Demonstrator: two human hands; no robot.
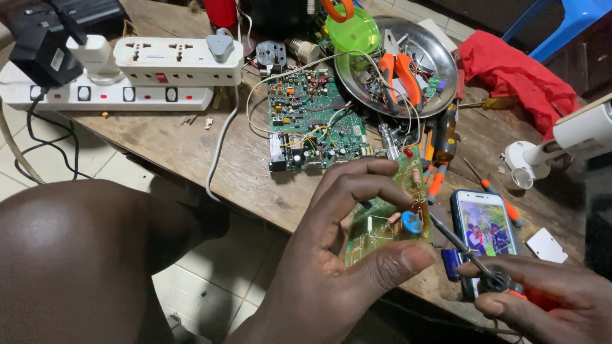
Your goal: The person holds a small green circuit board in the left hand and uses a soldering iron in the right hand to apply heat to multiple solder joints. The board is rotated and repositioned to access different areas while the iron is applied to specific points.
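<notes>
Beyond the hands' small circuit board lie a larger board and phone.

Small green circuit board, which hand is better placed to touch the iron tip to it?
Right hand: it grips the soldering iron, tip near the small green circuit board. Left hand holds that board.

light: even, moderately bright | glare: metal bowl | near foreground soft | background sharp

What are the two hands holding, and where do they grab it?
The left hand pinches a small green circuit board by its edges, thumb below, fingers above. The right hand grips a soldering iron by its handle, tip touching the board.
</notes>
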